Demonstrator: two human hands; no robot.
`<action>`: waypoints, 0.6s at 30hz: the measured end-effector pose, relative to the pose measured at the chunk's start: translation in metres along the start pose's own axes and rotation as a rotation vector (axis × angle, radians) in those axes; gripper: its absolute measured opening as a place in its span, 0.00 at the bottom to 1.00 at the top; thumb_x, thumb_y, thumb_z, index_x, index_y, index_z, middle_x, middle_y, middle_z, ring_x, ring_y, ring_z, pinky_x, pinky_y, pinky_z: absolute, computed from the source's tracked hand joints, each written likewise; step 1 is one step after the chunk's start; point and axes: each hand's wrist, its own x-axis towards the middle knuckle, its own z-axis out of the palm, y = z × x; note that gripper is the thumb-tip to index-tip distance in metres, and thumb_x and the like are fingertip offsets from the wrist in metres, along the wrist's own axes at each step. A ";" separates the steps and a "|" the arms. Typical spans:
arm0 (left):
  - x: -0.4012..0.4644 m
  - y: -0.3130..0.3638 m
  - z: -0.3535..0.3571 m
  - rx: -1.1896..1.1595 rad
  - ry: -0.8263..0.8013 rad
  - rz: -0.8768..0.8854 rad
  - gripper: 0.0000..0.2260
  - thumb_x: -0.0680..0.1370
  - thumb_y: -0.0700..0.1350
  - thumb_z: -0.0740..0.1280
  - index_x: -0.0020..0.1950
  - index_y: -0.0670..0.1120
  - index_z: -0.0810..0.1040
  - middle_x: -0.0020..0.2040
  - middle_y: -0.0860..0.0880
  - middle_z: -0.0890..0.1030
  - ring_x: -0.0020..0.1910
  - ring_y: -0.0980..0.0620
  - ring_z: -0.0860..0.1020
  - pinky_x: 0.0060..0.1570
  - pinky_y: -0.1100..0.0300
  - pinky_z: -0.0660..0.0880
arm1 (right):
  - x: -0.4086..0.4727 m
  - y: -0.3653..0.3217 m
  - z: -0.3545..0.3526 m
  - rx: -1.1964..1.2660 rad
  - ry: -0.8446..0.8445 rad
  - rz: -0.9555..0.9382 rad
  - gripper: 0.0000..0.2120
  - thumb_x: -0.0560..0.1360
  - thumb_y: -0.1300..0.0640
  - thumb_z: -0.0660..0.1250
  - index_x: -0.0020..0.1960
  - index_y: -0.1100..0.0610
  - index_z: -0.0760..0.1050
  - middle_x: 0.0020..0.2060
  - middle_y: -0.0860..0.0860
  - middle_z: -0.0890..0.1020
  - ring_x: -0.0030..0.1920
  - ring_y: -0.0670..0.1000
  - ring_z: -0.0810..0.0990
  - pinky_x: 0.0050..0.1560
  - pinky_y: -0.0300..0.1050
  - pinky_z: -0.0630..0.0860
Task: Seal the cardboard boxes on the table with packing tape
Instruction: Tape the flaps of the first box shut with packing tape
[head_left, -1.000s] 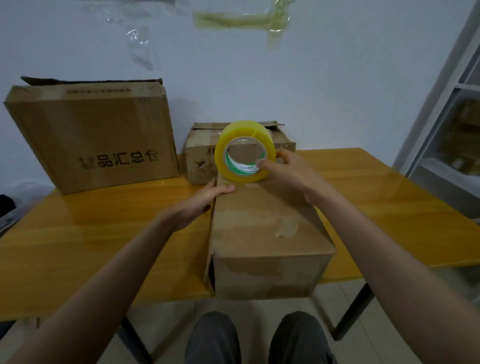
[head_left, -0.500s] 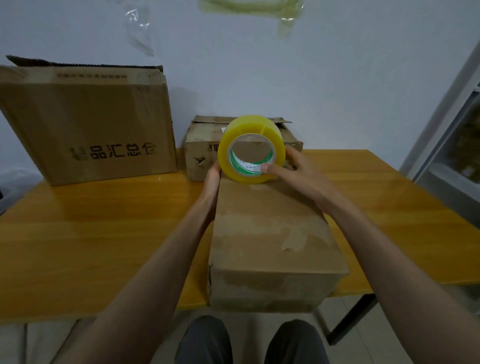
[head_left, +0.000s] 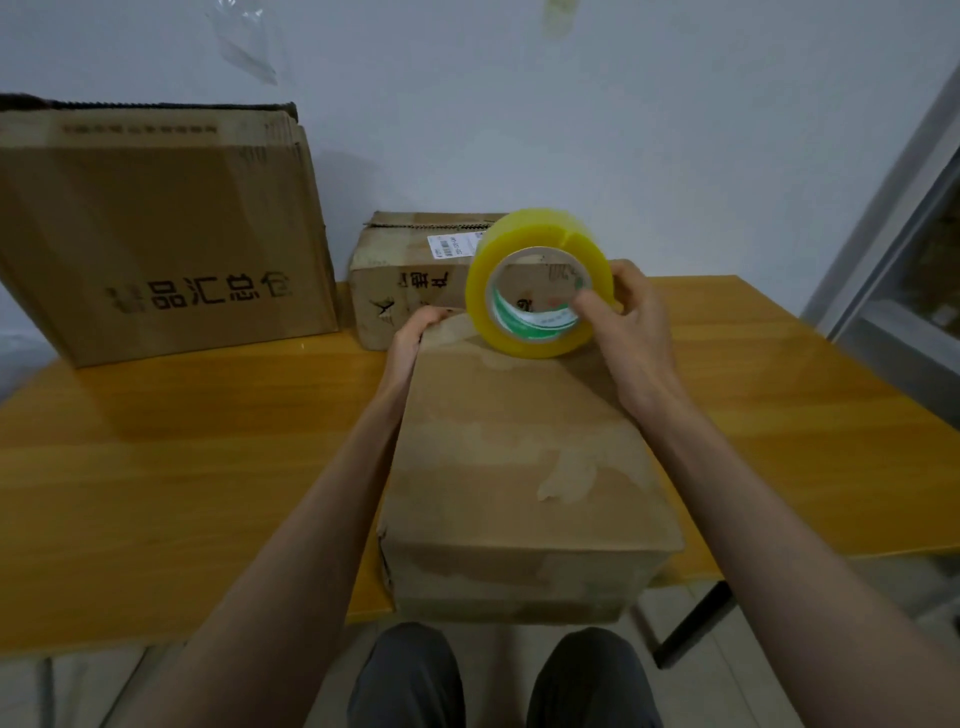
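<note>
The near box (head_left: 524, 457) lies on the tabletop (head_left: 182, 467) with its long axis running from the person straight away toward the wall; its near end overhangs the tabletop's front edge. All places below are given from this box.

The tape roll (head_left: 537, 283) stands on edge at the box's far end, touching the top face a little right of the middle. Its open core faces back at the person, so its axle runs along the box's long axis and its rolling direction is across the box, not down its length. The right hand (head_left: 631, 332) holds the roll: the thumb is hooked inside the core and the fingers wrap the outer right side, a firm grip round the roll. The left hand (head_left: 415, 338) grips the box's far left corner, fingers curled over the far edge, steadying it.

No loose tape end can be made out, so whether tape is already stuck down cannot be told. To lay a strip along the long axis, the roll probably needs a quarter turn first, then a pull toward the person; the right hand is the one placed for that.

Beyond the far end sits a small box (head_left: 410, 275), and to its far left a large box (head_left: 156, 228), both waiting.
</note>
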 end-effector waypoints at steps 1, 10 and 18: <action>0.004 -0.007 -0.005 0.006 0.013 -0.016 0.10 0.82 0.32 0.60 0.63 0.39 0.73 0.54 0.47 0.75 0.42 0.72 0.77 0.43 0.74 0.72 | -0.002 0.001 -0.001 0.065 0.079 -0.009 0.13 0.72 0.52 0.69 0.52 0.59 0.74 0.47 0.60 0.80 0.52 0.56 0.83 0.52 0.53 0.77; -0.005 0.002 -0.005 -0.127 0.011 -0.136 0.04 0.84 0.42 0.60 0.58 0.44 0.72 0.45 0.54 0.75 0.41 0.66 0.78 0.36 0.74 0.73 | -0.006 0.001 -0.005 0.198 0.296 -0.115 0.17 0.77 0.67 0.69 0.64 0.55 0.77 0.54 0.46 0.81 0.56 0.49 0.79 0.55 0.42 0.78; -0.002 -0.001 -0.016 -0.083 -0.119 -0.051 0.26 0.70 0.48 0.64 0.67 0.39 0.72 0.55 0.49 0.74 0.43 0.64 0.81 0.39 0.69 0.76 | -0.011 0.010 -0.005 0.271 0.228 0.050 0.23 0.75 0.63 0.73 0.67 0.51 0.71 0.53 0.47 0.79 0.52 0.44 0.79 0.50 0.36 0.76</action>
